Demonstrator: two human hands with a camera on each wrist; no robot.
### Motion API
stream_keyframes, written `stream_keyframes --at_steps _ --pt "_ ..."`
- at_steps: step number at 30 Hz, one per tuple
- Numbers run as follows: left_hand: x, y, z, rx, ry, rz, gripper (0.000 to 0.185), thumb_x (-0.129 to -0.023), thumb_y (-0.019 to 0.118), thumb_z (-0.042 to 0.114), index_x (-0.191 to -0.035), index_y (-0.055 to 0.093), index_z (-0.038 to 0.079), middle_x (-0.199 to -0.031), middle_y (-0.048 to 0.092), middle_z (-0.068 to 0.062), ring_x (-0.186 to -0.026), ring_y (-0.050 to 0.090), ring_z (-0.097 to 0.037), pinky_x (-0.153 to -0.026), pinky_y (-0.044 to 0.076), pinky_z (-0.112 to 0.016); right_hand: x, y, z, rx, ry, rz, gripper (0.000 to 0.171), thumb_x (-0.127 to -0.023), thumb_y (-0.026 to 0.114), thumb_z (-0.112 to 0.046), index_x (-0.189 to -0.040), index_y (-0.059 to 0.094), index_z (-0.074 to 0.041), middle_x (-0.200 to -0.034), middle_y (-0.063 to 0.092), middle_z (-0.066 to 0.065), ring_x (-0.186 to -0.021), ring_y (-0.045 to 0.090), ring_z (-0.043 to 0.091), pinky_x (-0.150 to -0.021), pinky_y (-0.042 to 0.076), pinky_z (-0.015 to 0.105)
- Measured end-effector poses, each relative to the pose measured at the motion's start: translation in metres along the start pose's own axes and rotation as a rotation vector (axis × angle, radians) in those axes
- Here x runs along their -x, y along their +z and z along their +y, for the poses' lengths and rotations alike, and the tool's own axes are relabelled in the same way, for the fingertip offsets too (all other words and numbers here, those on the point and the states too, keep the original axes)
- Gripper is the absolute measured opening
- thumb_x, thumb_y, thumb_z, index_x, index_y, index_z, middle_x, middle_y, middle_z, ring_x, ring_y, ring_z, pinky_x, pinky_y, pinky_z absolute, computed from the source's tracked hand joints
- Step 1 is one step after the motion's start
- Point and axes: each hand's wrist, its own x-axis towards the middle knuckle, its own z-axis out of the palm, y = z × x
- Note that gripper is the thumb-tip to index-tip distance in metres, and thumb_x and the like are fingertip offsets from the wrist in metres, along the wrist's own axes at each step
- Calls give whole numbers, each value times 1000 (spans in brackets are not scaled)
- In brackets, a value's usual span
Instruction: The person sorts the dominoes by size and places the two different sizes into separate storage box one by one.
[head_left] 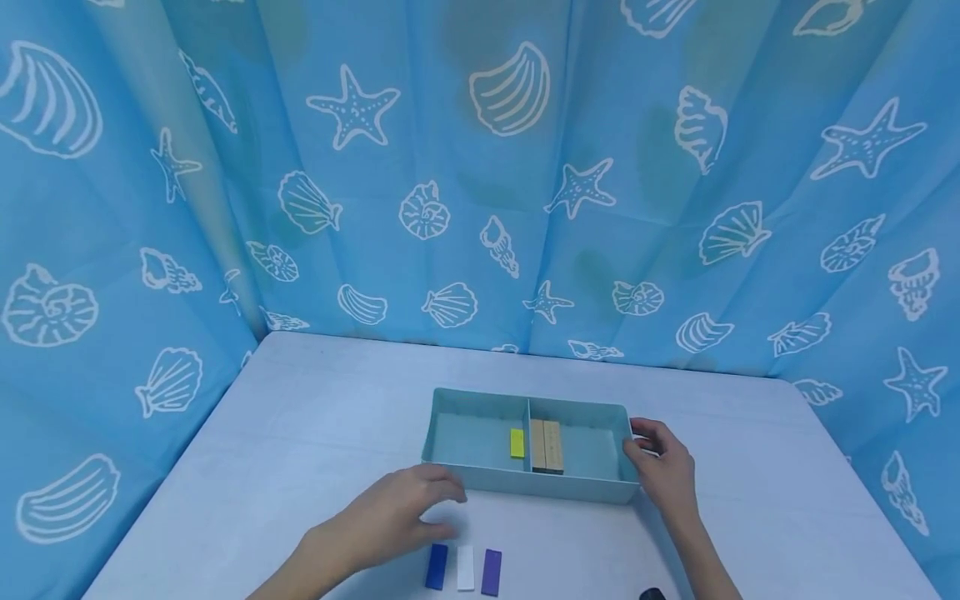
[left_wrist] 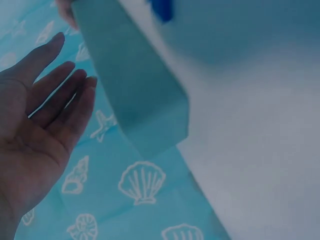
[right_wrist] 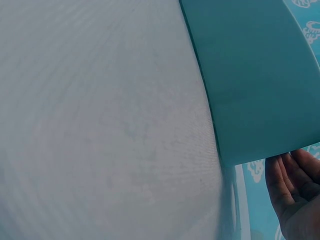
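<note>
Tray point(head_left: 480, 479): teal, two compartments, mid-table; landmark for all below.
Left hand point(head_left: 397, 517): fingers straight and relaxed, holding nothing, just before the tray's near-left corner.
Right hand point(head_left: 663, 467): against the tray's right end wall, fingers lightly bent at the rim; firmness of grip unclear.
Yellow block point(head_left: 517, 442): left compartment, beside the divider.
Wooden blocks point(head_left: 547, 446): right compartment, against the divider.
Blue block point(head_left: 437, 567), white block point(head_left: 466, 567), purple block point(head_left: 491, 572): side by side on the table point(head_left: 300, 433), in front of the tray.

Teal tray point(head_left: 525, 482), yellow block point(head_left: 517, 442), blue curtain point(head_left: 480, 167) (white shells, starfish).
</note>
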Motion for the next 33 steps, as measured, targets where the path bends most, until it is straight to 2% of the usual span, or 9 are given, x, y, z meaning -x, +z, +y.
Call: stream_keyframes --at_steps 7,11,14,19,25,33 --pt "23 32 -8 3 -1 -88 32 -86 78 31 -115 70 18 -115 63 9 -108 60 -7 -87 54 -28 1 0 0 -1 -2 8 39 -96 56 -11 -133 54 -2 -134 56 21 -117 54 34 -100 46 51" --pt "29 49 -15 16 11 -114 28 -86 78 29 -110 71 17 -115 62 7 -105 59 -7 -85 55 -27 3 2 -1 10 -9 27 38 -95 57 -12 -132 55 -3 -132 58 20 -115 55 33 -98 48 49" --pt "30 57 -17 -6 22 -107 24 -86 78 28 -106 72 17 -113 62 6 -104 59 -8 -84 54 -25 3 3 0 16 -17 40 38 -95 57 -13 -131 56 -2 -130 59 20 -114 56 33 -96 49 49" --pt "33 63 -20 -5 14 -97 23 -86 79 28 -105 72 16 -113 62 6 -105 59 -9 -85 54 -25 5 4 -1 8 -20 42 37 -95 57 -12 -130 57 -3 -131 59 19 -114 56 33 -97 49 49" --pt "36 64 -25 16 11 -84 25 -87 77 27 -108 71 14 -115 62 4 -107 59 -10 -87 54 -26 3 2 0 -17 -7 -2 38 -96 58 -12 -133 54 -2 -134 56 21 -119 53 34 -101 45 51" --pt "37 64 -27 29 25 -48 24 -86 78 19 -107 71 12 -114 62 4 -104 58 -7 -88 53 -24 1 2 2 -2 -15 12 39 -96 58 -12 -134 54 -3 -134 56 20 -118 54 33 -100 46 50"
